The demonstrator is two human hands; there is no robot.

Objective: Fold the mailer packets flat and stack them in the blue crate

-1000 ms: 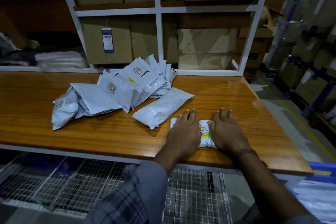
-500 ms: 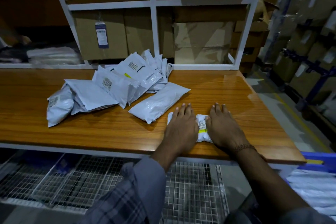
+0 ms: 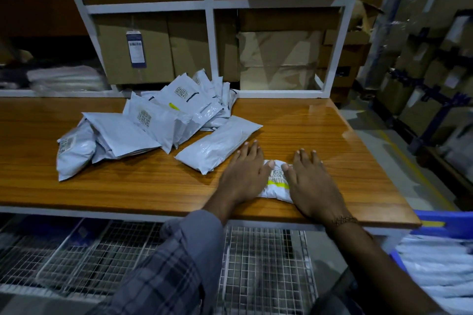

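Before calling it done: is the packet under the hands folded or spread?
Folded: the packet shows as a short, thick bundle, pressed on the table between left hand and right hand.

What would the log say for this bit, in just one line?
left hand flat on packet | right hand flat on packet | table | pile waiting | crate half-seen

wooden table (image 3: 294,120) | white shelf frame (image 3: 208,33) holding cardboard boxes (image 3: 138,54) | wire mesh shelf (image 3: 256,263) below table

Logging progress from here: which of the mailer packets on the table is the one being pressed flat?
The small packet with the yellow stripe near the front edge, pinned between the left hand and right hand. The other packets lie untouched behind.
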